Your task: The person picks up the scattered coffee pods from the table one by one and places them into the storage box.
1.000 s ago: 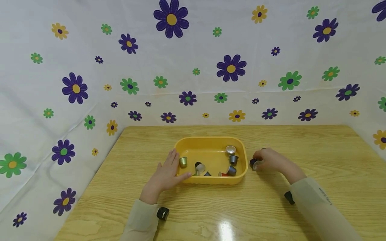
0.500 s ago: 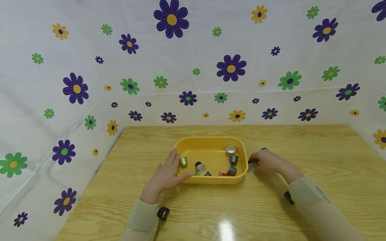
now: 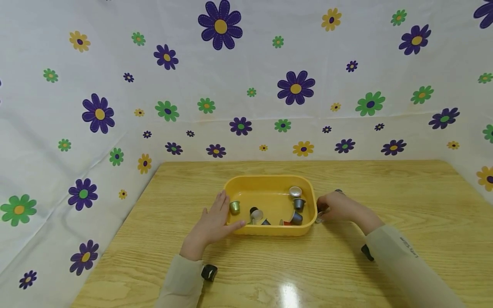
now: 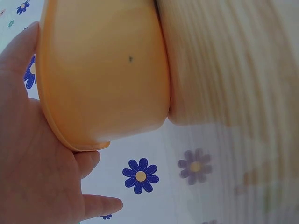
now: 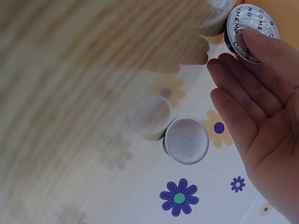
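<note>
My left hand rests on the left end of a yellow tray, its fingers extended along the side and the thumb over the front rim. Just outside the tray's right wall, my right hand pinches a coffee capsule. That capsule is dark-sided, with a printed silver foil lid under the thumb in the right wrist view. In the head view the fingers mostly cover it. Inside the tray lie several capsules, among them a green one, a dark grey one and a partly hidden red one.
Another capsule stands on the table behind the right hand, its top barely showing in the head view. The wood-grain table meets a white flowered cloth at the back and sides.
My right hand has moved left with the capsule, from a short distance away up to the tray's right wall. The left hand and tray have stayed put.
</note>
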### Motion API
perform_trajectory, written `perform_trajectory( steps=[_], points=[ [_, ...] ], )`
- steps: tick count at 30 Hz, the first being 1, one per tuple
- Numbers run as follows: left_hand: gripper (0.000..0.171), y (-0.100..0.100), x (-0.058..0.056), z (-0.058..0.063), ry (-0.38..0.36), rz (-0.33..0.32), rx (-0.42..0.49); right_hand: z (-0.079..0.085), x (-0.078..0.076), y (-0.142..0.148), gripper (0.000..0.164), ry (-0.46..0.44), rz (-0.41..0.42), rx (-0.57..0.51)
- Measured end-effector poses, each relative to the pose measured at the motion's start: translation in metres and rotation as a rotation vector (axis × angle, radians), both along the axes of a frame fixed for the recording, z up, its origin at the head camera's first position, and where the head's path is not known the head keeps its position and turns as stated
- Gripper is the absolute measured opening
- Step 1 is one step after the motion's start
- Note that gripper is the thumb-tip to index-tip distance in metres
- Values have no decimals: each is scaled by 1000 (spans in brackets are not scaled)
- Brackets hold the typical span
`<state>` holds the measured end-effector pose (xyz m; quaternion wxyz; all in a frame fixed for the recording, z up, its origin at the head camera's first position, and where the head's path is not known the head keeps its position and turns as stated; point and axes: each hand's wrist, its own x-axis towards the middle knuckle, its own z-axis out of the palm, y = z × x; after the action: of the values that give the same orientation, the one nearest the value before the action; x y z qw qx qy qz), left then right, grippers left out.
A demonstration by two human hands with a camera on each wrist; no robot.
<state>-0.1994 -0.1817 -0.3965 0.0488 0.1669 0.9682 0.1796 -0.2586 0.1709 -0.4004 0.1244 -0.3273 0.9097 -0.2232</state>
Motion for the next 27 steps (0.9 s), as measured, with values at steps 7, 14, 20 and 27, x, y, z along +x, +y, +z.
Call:
perform_trajectory(
  steps=[7, 14, 20, 27],
  points=[
    [93, 0, 0, 0, 1, -3, -14, 3, 2, -1, 15, -17, -8, 9],
    [93, 0, 0, 1, -3, 0, -19, 2, 3, 7, 15, 8, -36, -4],
    [94, 1, 0, 2, -4, 0, -15, 3, 4, 19, 16, 19, -116, -28],
    [94, 2, 1, 3, -3, 2, -24, 8, 7, 25, 16, 27, -160, -85]
  ],
)
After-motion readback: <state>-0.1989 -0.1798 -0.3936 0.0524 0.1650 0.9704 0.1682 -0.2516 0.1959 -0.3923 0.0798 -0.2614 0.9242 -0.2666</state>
